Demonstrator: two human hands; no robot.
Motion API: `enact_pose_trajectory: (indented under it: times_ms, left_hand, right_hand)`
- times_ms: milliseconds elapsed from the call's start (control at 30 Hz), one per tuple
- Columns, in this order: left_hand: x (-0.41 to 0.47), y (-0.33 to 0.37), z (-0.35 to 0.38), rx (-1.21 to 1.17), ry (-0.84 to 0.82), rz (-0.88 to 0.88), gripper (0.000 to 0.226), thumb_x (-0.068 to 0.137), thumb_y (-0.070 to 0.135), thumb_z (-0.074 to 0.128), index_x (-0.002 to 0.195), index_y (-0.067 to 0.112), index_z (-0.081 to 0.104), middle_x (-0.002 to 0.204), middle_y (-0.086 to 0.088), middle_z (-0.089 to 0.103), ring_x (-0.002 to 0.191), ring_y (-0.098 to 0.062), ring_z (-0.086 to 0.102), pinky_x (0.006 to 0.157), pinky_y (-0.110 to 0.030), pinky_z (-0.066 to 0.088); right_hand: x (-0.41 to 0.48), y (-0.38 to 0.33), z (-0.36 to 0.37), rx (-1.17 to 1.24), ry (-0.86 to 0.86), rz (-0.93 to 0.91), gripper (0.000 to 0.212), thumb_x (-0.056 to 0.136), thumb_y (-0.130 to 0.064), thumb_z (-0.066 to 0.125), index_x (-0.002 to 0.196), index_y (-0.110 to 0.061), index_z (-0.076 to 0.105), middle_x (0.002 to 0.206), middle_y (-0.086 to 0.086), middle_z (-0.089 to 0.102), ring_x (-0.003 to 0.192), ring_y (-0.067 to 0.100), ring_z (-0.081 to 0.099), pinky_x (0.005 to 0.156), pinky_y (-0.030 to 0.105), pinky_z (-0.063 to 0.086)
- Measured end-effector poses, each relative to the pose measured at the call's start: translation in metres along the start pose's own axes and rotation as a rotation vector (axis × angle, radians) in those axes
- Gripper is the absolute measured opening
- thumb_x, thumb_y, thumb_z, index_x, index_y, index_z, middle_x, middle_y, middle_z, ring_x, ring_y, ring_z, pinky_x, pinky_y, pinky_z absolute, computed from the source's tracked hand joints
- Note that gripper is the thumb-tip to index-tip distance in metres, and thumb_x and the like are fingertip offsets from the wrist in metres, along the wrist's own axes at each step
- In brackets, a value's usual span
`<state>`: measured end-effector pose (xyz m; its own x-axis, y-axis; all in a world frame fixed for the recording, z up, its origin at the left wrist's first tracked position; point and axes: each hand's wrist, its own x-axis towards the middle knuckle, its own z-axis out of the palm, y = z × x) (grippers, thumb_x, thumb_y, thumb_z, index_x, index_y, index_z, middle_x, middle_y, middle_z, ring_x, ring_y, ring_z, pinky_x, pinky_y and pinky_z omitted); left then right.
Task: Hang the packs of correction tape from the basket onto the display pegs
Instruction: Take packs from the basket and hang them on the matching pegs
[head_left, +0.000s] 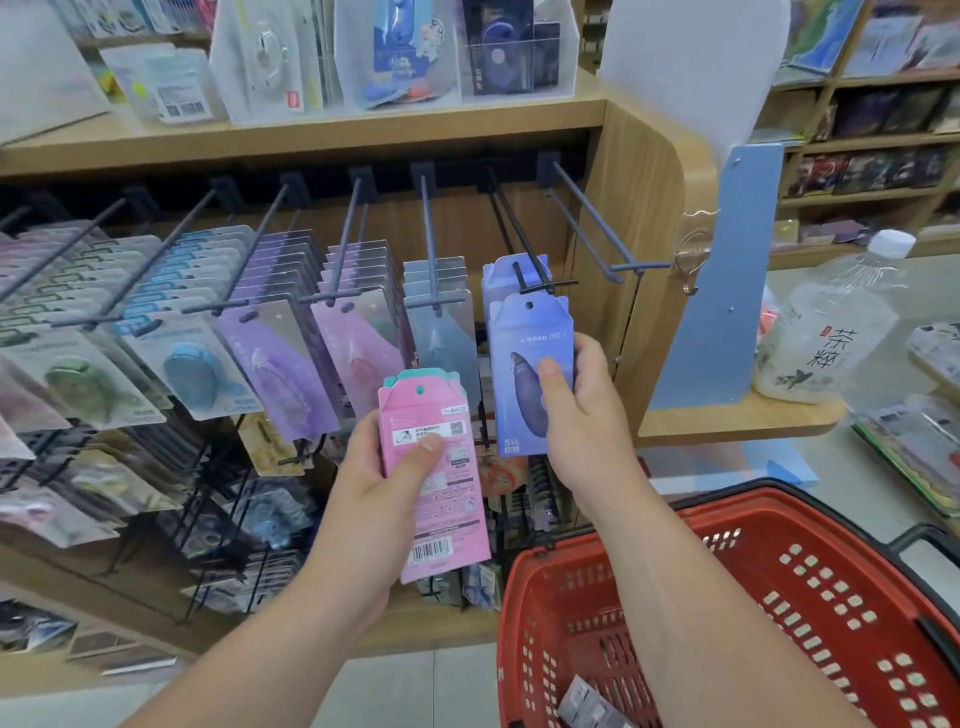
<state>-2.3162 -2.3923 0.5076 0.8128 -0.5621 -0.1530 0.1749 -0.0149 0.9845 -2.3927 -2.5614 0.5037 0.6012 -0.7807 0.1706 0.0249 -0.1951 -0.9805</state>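
Right hand: clamped on a blue pack of correction tape, thumb across its front face, fingers behind. I hold the pack upright, long axis vertical, its punched hole at the top. The hole sits just below and slightly left of the front crossbar of the peg that already carries one matching blue pack. The peg's shaft runs up and back toward the shelf board, so I judge the coming move turns on lifting the hole to the peg tip and pushing the pack away from me along that shaft. The hole is not yet threaded.

Left hand: closed around a small stack of pink packs, thumb pressed on the front card, barcode at the bottom; a teal edge shows behind the top. It is held lower and left of the blue pack, clear of any peg.

The right hand is the nearer to the target peg; its forearm reaches forward from the lower right, wrist raised.

Red basket: at lower right, with at least one pack showing near its bottom.
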Motion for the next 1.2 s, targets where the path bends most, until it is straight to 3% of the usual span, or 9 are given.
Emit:
enact_pose_trajectory:
  times_ms: [167, 400, 700, 800, 833, 900, 1000, 1100, 1200]
  left_hand:
    - [-0.003, 0.008, -0.001, -0.072, -0.009, -0.018, 0.021, 0.101, 0.020, 0.064, 0.119, 0.030, 0.065, 0.100, -0.002, 0.080, 0.086, -0.023, 0.079, 0.068, -0.044, 0.064]
    - [-0.003, 0.017, -0.003, -0.108, 0.005, 0.018, 0.034, 0.093, 0.022, 0.070, 0.126, 0.027, 0.063, 0.105, -0.003, 0.080, 0.087, -0.024, 0.079, 0.066, -0.041, 0.064]
    - [-0.003, 0.021, 0.002, -0.043, 0.024, 0.063, 0.048, 0.077, 0.022, 0.081, 0.118, 0.029, 0.056, 0.101, -0.002, 0.080, 0.084, -0.025, 0.079, 0.065, -0.039, 0.063]
    - [-0.002, 0.020, 0.002, -0.048, 0.039, 0.067, 0.053, 0.074, 0.021, 0.084, 0.118, 0.029, 0.055, 0.104, -0.002, 0.079, 0.086, -0.024, 0.079, 0.064, -0.036, 0.062]
    - [-0.001, 0.020, 0.003, -0.052, 0.037, 0.061, 0.055, 0.073, 0.022, 0.085, 0.119, 0.029, 0.055, 0.104, -0.002, 0.079, 0.086, -0.024, 0.080, 0.065, -0.037, 0.062]
    - [0.000, 0.019, 0.006, -0.050, 0.034, 0.061, 0.059, 0.070, 0.024, 0.086, 0.119, 0.027, 0.055, 0.103, -0.002, 0.079, 0.087, -0.024, 0.079, 0.066, -0.037, 0.062]
    - [0.001, 0.017, 0.014, -0.067, 0.037, 0.065, 0.051, 0.077, 0.019, 0.085, 0.118, 0.025, 0.056, 0.101, -0.003, 0.079, 0.085, -0.022, 0.079, 0.064, -0.034, 0.062]
    - [-0.001, 0.015, 0.022, -0.125, -0.006, -0.004, 0.039, 0.086, 0.031, 0.074, 0.120, 0.024, 0.057, 0.104, -0.002, 0.080, 0.088, -0.022, 0.079, 0.067, -0.040, 0.062]
    - [-0.002, 0.010, 0.024, -0.090, -0.019, -0.016, 0.018, 0.103, 0.017, 0.061, 0.119, 0.025, 0.059, 0.104, -0.001, 0.081, 0.088, -0.024, 0.079, 0.070, -0.044, 0.063]
  right_hand:
    - [0.006, 0.002, 0.005, 0.000, 0.072, -0.026, 0.023, 0.109, -0.025, 0.044, 0.130, -0.028, 0.051, 0.108, -0.024, 0.062, 0.092, -0.014, 0.059, 0.069, 0.003, 0.042]
    - [0.008, 0.007, 0.010, -0.042, 0.178, -0.011, 0.022, 0.105, -0.026, 0.047, 0.126, -0.028, 0.056, 0.102, -0.022, 0.065, 0.089, -0.010, 0.059, 0.067, 0.009, 0.042]
    - [0.046, 0.012, 0.017, -0.120, 0.138, 0.166, 0.030, 0.100, -0.049, 0.054, 0.119, -0.028, 0.060, 0.110, -0.010, 0.067, 0.101, 0.013, 0.065, 0.092, 0.048, 0.056]
    - [0.024, 0.011, 0.012, -0.188, 0.237, 0.097, 0.032, 0.095, -0.053, 0.058, 0.120, -0.032, 0.057, 0.121, -0.008, 0.060, 0.107, 0.007, 0.060, 0.094, 0.036, 0.052]
    - [0.011, 0.009, 0.010, -0.142, 0.217, 0.071, 0.025, 0.096, -0.051, 0.060, 0.115, -0.034, 0.058, 0.118, -0.010, 0.062, 0.104, 0.002, 0.060, 0.090, 0.030, 0.050]
    - [-0.020, 0.002, 0.010, 0.033, 0.007, 0.070, 0.020, 0.096, -0.047, 0.063, 0.110, -0.032, 0.064, 0.109, -0.011, 0.070, 0.099, 0.001, 0.065, 0.084, 0.025, 0.049]
    - [-0.054, -0.004, 0.014, 0.179, -0.283, 0.142, 0.019, 0.094, -0.031, 0.072, 0.113, -0.030, 0.071, 0.109, -0.002, 0.076, 0.102, 0.018, 0.073, 0.085, 0.038, 0.061]
    - [-0.063, -0.002, 0.012, 0.270, -0.146, 0.203, 0.018, 0.093, -0.020, 0.072, 0.109, -0.029, 0.070, 0.107, 0.003, 0.076, 0.100, 0.026, 0.074, 0.090, 0.057, 0.059]
    - [-0.058, -0.004, -0.001, 0.526, 0.040, 0.315, 0.024, 0.099, -0.010, 0.059, 0.115, -0.027, 0.065, 0.107, 0.003, 0.076, 0.095, 0.024, 0.076, 0.086, 0.053, 0.061]
